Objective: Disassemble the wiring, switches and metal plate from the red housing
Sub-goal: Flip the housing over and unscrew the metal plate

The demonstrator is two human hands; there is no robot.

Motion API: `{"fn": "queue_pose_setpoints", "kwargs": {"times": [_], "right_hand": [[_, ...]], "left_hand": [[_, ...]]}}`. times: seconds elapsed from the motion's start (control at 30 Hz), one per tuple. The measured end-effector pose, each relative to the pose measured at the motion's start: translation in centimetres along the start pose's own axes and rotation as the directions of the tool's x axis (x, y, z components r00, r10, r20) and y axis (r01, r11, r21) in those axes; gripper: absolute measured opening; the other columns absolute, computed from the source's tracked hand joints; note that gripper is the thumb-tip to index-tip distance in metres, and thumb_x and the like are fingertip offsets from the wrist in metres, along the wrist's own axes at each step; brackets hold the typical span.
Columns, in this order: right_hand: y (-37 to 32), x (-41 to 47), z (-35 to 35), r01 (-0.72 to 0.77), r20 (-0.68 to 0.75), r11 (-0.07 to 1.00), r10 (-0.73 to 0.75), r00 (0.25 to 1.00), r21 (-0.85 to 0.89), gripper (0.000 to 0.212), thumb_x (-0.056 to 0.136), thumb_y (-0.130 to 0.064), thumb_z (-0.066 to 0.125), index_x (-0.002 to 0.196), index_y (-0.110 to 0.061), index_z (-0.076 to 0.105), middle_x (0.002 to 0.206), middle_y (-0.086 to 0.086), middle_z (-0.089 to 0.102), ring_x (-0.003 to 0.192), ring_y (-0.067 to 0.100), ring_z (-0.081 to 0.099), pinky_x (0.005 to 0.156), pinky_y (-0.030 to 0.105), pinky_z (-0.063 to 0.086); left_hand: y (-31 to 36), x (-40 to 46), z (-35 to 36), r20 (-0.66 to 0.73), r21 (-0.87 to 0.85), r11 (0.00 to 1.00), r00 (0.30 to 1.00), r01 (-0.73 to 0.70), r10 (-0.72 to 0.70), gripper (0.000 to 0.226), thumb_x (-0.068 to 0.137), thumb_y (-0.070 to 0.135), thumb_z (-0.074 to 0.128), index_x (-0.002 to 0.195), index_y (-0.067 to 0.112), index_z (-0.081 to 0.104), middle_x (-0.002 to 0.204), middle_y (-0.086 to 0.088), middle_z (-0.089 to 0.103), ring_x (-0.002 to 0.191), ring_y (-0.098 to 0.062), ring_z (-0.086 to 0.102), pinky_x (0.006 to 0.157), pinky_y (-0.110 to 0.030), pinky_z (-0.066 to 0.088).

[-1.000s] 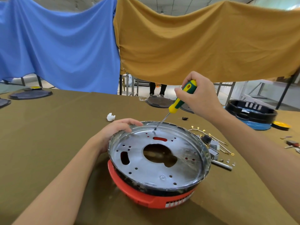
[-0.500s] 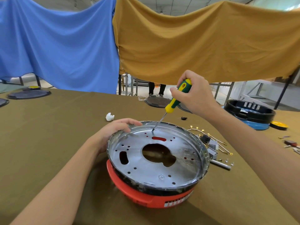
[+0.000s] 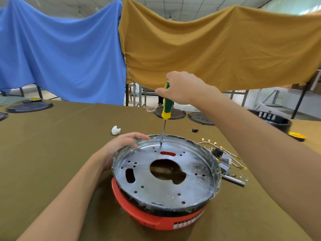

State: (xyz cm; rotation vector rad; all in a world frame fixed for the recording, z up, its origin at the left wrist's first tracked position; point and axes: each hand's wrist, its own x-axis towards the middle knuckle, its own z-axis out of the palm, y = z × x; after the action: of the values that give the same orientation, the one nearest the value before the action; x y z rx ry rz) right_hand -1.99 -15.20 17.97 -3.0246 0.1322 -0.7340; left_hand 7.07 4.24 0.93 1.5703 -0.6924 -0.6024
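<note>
The red housing [image 3: 152,220] sits on the brown table in front of me, with a round silver metal plate [image 3: 191,180] full of holes seated in its black rim. My left hand [image 3: 121,145] grips the plate's far-left rim. My right hand [image 3: 182,88] holds a green and yellow screwdriver [image 3: 165,106] nearly upright, its tip resting at the plate's far edge. Removed wiring with gold terminals [image 3: 224,150] and grey switches [image 3: 225,162] lie on the table just right of the housing.
Loose screws [image 3: 240,176] and a metal rod [image 3: 233,180] lie right of the housing. A white scrap [image 3: 115,130] and a small black part [image 3: 194,130] lie beyond it. Dark round lids [image 3: 29,107] and a black and blue housing [image 3: 274,120] sit farther off.
My right hand has risen and swung the screwdriver from a slant to nearly upright, the tip staying at the plate's far edge. My left hand has kept its grip on the rim.
</note>
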Motion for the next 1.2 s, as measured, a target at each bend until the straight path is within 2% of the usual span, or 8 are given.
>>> {"fn": "queue_pose_setpoints", "kwargs": {"times": [0.3, 0.4, 0.6, 0.73, 0.87, 1.0, 1.1, 1.2], "right_hand": [[-0.8, 1.4, -1.6, 0.067, 0.295, 0.987, -0.109, 0.949, 0.149, 0.031, 0.095, -0.047, 0.06, 0.097, -0.019, 0.048, 0.082, -0.001, 0.054, 0.069, 0.02, 0.056, 0.06, 0.03, 0.045], [-0.8, 1.3, -2.5, 0.031, 0.332, 0.997, -0.051, 0.942, 0.066, 0.033, 0.095, -0.048, 0.059, 0.09, -0.016, 0.056, 0.08, 0.0, 0.054, 0.069, 0.022, 0.065, 0.059, 0.028, 0.049], [-1.2, 1.0, -2.4, -0.013, 0.236, 0.966, 0.076, 0.969, -0.258, 0.057, 0.1, -0.058, 0.041, 0.068, -0.012, 0.05, 0.072, 0.002, 0.049, 0.061, 0.018, 0.045, 0.053, 0.031, 0.033], [-0.7, 1.7, -2.9, 0.072, 0.337, 0.984, -0.014, 0.941, -0.161, 0.042, 0.102, -0.047, 0.048, 0.08, -0.012, 0.054, 0.072, 0.002, 0.05, 0.057, 0.019, 0.049, 0.053, 0.029, 0.038], [0.6, 1.5, -4.1, 0.084, 0.487, 0.992, -0.122, 0.865, 0.099, 0.004, 0.098, -0.023, 0.063, 0.098, -0.021, 0.059, 0.102, 0.005, 0.059, 0.079, 0.018, 0.056, 0.064, 0.025, 0.049], [0.8, 0.6, -4.0, 0.15, 0.444, 0.982, -0.185, 0.877, 0.112, 0.03, 0.083, 0.009, 0.06, 0.095, -0.018, 0.064, 0.107, 0.006, 0.061, 0.081, 0.018, 0.052, 0.066, 0.03, 0.042], [0.1, 0.2, -3.6, 0.072, 0.463, 0.991, -0.118, 0.878, 0.116, 0.027, 0.091, -0.029, 0.07, 0.113, -0.019, 0.058, 0.107, 0.002, 0.059, 0.089, 0.017, 0.062, 0.076, 0.033, 0.056], [-1.3, 0.2, -3.0, 0.049, 0.364, 0.952, 0.068, 0.929, -0.302, 0.059, 0.094, -0.069, 0.044, 0.083, -0.011, 0.052, 0.081, 0.004, 0.056, 0.068, 0.021, 0.059, 0.064, 0.035, 0.05]], "left_hand": [[0.1, -0.3, 0.1, 0.012, -0.014, 1.0, 1.0, -0.011, 0.012, 0.045, 0.071, 0.014, 0.054, 0.111, 0.021, 0.074, 0.115, 0.002, 0.072, 0.098, -0.022, 0.072, 0.073, -0.029, 0.059], [0.1, -0.4, 0.2, 0.019, -0.04, 0.999, 1.0, -0.004, 0.005, 0.046, 0.071, 0.013, 0.054, 0.112, 0.019, 0.073, 0.117, 0.0, 0.072, 0.099, -0.025, 0.071, 0.074, -0.031, 0.059], [0.4, -0.5, 0.4, 0.001, -0.021, 1.0, 1.0, -0.003, 0.003, 0.042, 0.075, 0.008, 0.052, 0.108, 0.02, 0.075, 0.114, 0.006, 0.073, 0.096, -0.016, 0.072, 0.072, -0.026, 0.058], [0.4, -0.7, 0.5, -0.004, -0.039, 0.999, 1.0, 0.019, -0.019, 0.044, 0.072, 0.01, 0.054, 0.111, 0.018, 0.073, 0.122, -0.001, 0.07, 0.102, -0.028, 0.07, 0.077, -0.034, 0.059], [0.7, -0.9, 0.8, -0.019, -0.037, 0.999, 0.999, 0.025, -0.026, 0.041, 0.083, 0.0, 0.048, 0.114, 0.015, 0.072, 0.125, -0.005, 0.067, 0.101, -0.03, 0.069, 0.078, -0.037, 0.059], [0.9, -1.1, 0.9, -0.026, -0.032, 0.999, 0.999, 0.044, -0.045, 0.043, 0.086, -0.003, 0.043, 0.113, 0.014, 0.072, 0.124, -0.009, 0.067, 0.097, -0.03, 0.069, 0.077, -0.04, 0.059], [1.0, -1.3, 1.1, -0.031, -0.019, 0.999, 0.998, 0.047, -0.047, 0.042, 0.08, 0.003, 0.049, 0.112, 0.017, 0.072, 0.121, -0.01, 0.069, 0.095, -0.031, 0.069, 0.08, -0.041, 0.057], [1.1, -1.5, 1.1, -0.034, -0.018, 0.998, 0.997, 0.063, -0.064, 0.046, 0.075, 0.006, 0.05, 0.114, 0.016, 0.071, 0.119, -0.017, 0.068, 0.096, -0.036, 0.063, 0.09, -0.05, 0.051]]}}
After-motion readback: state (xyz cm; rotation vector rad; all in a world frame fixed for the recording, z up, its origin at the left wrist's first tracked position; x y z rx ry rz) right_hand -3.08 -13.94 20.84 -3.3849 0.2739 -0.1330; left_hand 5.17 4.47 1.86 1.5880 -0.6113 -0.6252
